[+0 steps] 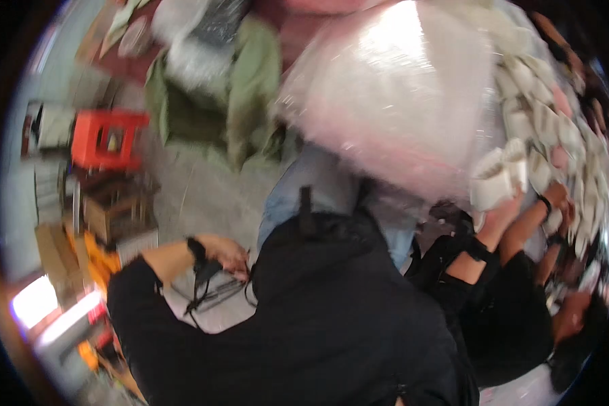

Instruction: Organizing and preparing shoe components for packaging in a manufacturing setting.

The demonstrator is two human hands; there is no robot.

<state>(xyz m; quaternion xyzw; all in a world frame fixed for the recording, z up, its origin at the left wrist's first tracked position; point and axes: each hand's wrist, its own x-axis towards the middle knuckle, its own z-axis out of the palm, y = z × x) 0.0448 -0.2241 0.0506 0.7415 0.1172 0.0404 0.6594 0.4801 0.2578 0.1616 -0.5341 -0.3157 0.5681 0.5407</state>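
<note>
Right hand (507,211) holding white pieces (495,181), left hand (227,256) beside the black shirt (345,318).
The right grips their near end; the left is loosely curled, whether pinching anything I cannot tell.

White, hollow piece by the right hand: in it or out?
Likely in: the right hand meets the lower edge of the white piece; blur hides the grip.

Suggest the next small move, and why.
Probably bring the left hand up to the plastic: it is back by the person's left side, while the right hand is at the white pieces near the plastic's right edge. Blur hides the right hand's exact grip.
</note>
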